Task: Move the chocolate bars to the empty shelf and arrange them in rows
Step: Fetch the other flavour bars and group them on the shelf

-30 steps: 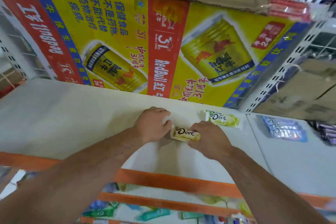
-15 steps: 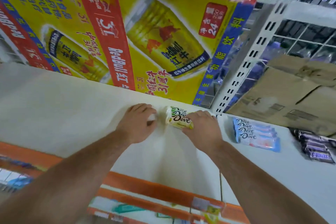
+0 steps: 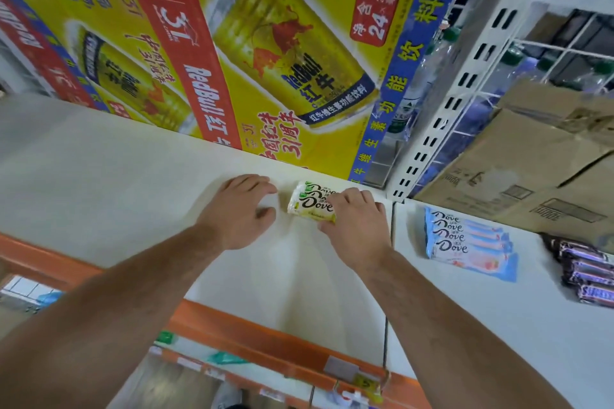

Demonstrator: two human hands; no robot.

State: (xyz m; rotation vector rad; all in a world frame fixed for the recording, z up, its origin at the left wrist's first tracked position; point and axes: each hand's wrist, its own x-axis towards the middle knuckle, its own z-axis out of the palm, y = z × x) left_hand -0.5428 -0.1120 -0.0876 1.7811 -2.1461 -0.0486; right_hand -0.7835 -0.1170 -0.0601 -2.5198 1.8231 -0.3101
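White-painted metal is the ground for everything in the head view: the white metal shelf point(image 3: 116, 176) runs from the left edge to a seam near the middle, with an orange front strip point(image 3: 265, 339) below it.

A small stack of pale yellow-green foil-wrapped Dove chocolate bars point(image 3: 310, 204) lies at the back of this shelf, just in front of the big yellow Red Bull carton point(image 3: 265, 43). It sits close to the seam, probably so that a row can start at the back corner and grow outward.

The right hand point(image 3: 355, 226) grasps the stack's right end, with fingers laid over the top and the thumb against the near edge. That hold looks meant to square the bars on one another.

The left hand point(image 3: 241, 212) is released. It lies palm down on the shelf with loosely curved fingers, just beside the stack's left end and apart from it, seemingly ready as a stop.

Beyond the seam, light blue-and-pink Dove bars point(image 3: 465, 239) lie fanned in an overlapping row. Dark-wrapped Snickers bars point(image 3: 588, 276) lie further right, in front of brown cardboard boxes point(image 3: 531, 169). Most of the arranging seems yet to be done.
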